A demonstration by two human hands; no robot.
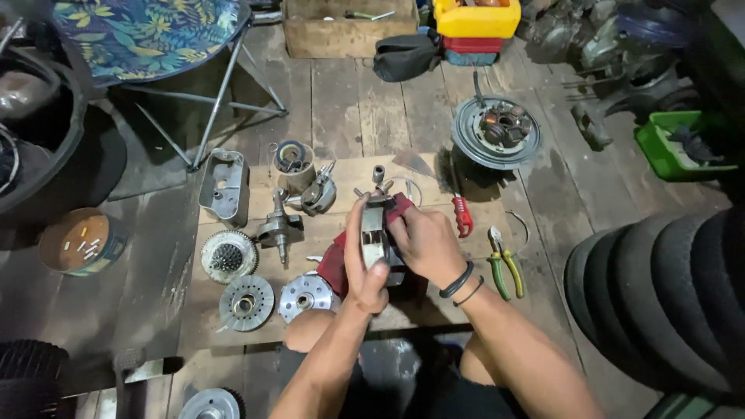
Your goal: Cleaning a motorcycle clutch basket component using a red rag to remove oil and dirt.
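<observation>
Head view looks down on a small metal engine part (375,229), held upright above the middle of a low wooden board (434,221) that serves as the worktop. Left hand (363,268) has its grip closed around the part from the near side, thumb up along its left edge and fingers curled under it. Right hand (423,244) presses a red rag (335,264) against the part's right side, fingers wrapped round cloth and metal together, so both grips are holding the part; the rag hangs down to the left below the hands. On the board left of the hands lie a crankshaft (279,226), a toothed clutch gear (228,256), two round discs (246,302) nearer the person, and farther off a grey metal cover (225,185) and a cylinder piece (293,164). Right of the hands lie a red-handled tool (462,216) and green-and-yellow pliers (504,268). Beyond the board a flywheel with coils (497,130) rests on the dark plank floor (349,109), with a wooden crate (349,31) and a yellow box (476,19) at the far edge, a folding chair (147,35) far left, a green tray (671,147) far right and a black tyre (660,295) near right. Both forearms reach forward from the near edge, and the right wrist wears two black bands (462,285).
</observation>
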